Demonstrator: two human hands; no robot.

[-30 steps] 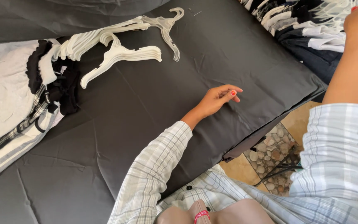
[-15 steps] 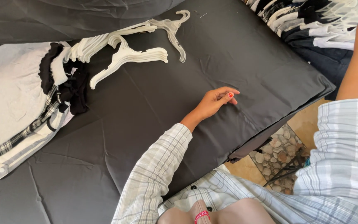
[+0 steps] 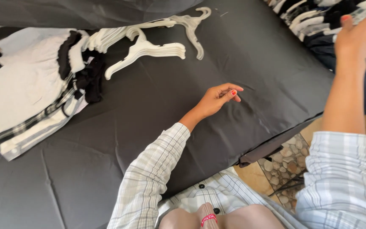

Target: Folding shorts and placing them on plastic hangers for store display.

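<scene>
The left hand (image 3: 217, 98) is resting on the dark grey sheet (image 3: 157, 110) that is covering the table, near the middle of the surface, with its fingers loosely curled and nothing in them; the red-painted thumbnail is showing at the fingertips. The right hand (image 3: 361, 36) is reaching up at the far right edge of the view, open with the fingers spread, holding nothing, and hovering just in front of a pile of black and white clothes on hangers (image 3: 314, 21) lying at the upper right corner. Both arms are wearing sleeves of a pale checked shirt (image 3: 149, 178). Across the sheet, well apart from the left hand, a stack of white plastic hangers (image 3: 149, 51) is lying flat, with more white hangers fanning out behind it and one clear hanger (image 3: 191, 25) lying beside them towards the top. To the left of the hangers a heap of folded clothes (image 3: 34, 93) in white, black and check is sitting on the sheet, touching the nearest hangers. Below the right edge of the table a pebbled floor (image 3: 284, 165) is showing.
</scene>
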